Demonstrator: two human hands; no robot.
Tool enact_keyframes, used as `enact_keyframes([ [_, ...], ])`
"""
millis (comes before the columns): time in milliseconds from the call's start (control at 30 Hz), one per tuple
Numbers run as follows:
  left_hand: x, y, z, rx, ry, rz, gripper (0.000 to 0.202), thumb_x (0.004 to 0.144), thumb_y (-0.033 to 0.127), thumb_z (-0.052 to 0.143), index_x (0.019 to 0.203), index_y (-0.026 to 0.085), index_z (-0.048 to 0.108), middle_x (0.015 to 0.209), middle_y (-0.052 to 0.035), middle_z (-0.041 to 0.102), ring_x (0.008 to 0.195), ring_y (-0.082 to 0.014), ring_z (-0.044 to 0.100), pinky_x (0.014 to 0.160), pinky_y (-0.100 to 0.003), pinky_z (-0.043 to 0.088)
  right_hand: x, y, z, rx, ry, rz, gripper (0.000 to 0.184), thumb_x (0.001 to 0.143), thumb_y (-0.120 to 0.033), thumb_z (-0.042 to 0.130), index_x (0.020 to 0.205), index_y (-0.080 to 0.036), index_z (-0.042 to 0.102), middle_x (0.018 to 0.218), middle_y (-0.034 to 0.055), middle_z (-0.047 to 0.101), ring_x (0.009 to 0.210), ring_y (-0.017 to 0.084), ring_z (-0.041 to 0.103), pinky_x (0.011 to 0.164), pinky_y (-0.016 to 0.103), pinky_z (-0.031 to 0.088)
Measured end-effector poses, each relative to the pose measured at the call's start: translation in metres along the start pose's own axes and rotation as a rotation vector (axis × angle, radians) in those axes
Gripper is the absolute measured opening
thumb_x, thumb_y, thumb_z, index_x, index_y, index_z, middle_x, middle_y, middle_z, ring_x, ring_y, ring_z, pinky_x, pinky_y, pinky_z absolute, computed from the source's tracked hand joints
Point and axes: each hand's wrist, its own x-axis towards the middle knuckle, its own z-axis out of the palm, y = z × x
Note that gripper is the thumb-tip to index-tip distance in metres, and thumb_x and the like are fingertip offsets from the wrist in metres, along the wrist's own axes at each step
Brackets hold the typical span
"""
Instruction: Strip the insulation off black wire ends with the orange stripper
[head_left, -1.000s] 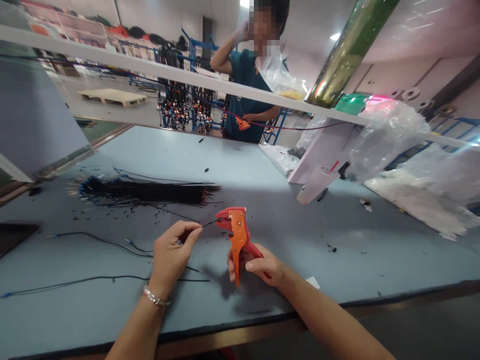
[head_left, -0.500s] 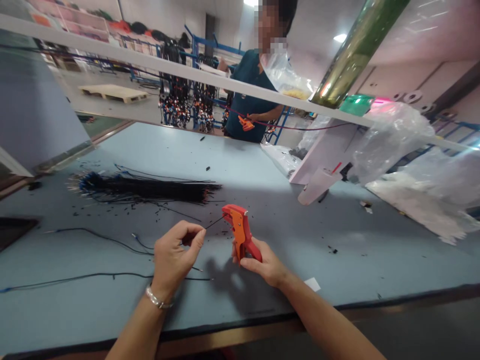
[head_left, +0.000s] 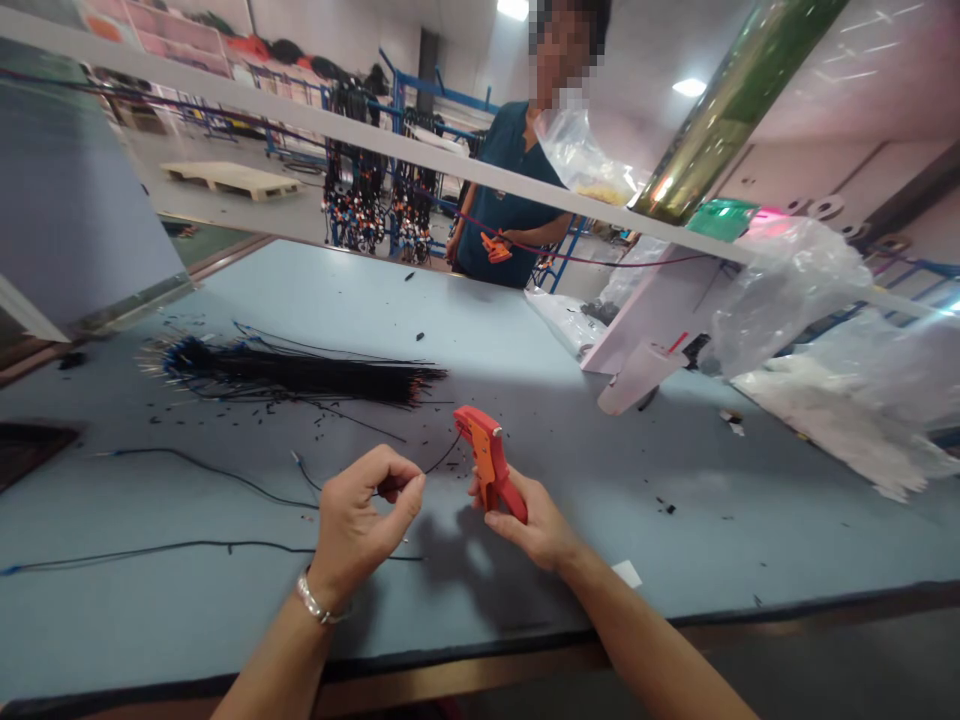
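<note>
Between thumb and fingers, my left hand (head_left: 371,500) pinches a thin black wire (head_left: 442,458). The wire's free end reaches up into the jaws of a red and orange wire stripper (head_left: 486,455). My right hand (head_left: 529,520) is wrapped around the stripper's handles and holds it upright above the table. Behind my left hand lies a thick bundle of black wires (head_left: 307,376) with blue and metal ends at its left side. Two single black wires, an upper wire (head_left: 217,470) and a lower wire (head_left: 165,548), stretch across the table to the left.
Small black scraps (head_left: 262,410) litter the blue-grey table (head_left: 750,520). A white cup-like container (head_left: 641,375) leans at a white upright panel, with plastic bags (head_left: 832,390) at right. A white rail (head_left: 360,130) crosses above. Beyond the table stands a person (head_left: 510,190) holding an orange tool.
Both my hands and the stripper have shifted slightly right in view. The wire between them now bows more. Across the table, the person's raised hand has come down.
</note>
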Motion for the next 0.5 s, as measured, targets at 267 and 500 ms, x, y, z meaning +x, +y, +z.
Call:
enact_keyframes([
  [267, 0.0, 0.002, 0.0, 0.011, 0.049, -0.019, 0.016, 0.079, 0.017, 0.056, 0.063, 0.018, 0.055, 0.057, 0.0042, 0.05, 0.052, -0.0077, 0.045, 0.053, -0.021, 0.038, 0.0, 0.001, -0.001, -0.034, 0.001, -0.007, 0.029, 0.081, -0.029, 0.058, 0.108, -0.019, 0.055, 0.092, 0.0053, 0.06, 0.083, 0.019, 0.058, 0.077, 0.033, 0.047],
  [500, -0.001, -0.001, 0.004, 0.002, 0.035, -0.014, 0.015, 0.08, 0.016, 0.057, 0.065, 0.017, 0.056, 0.058, 0.0045, 0.051, 0.053, -0.0072, 0.045, 0.053, -0.019, 0.038, 0.0, -0.011, 0.002, -0.136, -0.018, -0.034, 0.032, 0.079, -0.026, 0.058, 0.109, -0.018, 0.054, 0.094, 0.0053, 0.06, 0.083, 0.019, 0.058, 0.078, 0.032, 0.046],
])
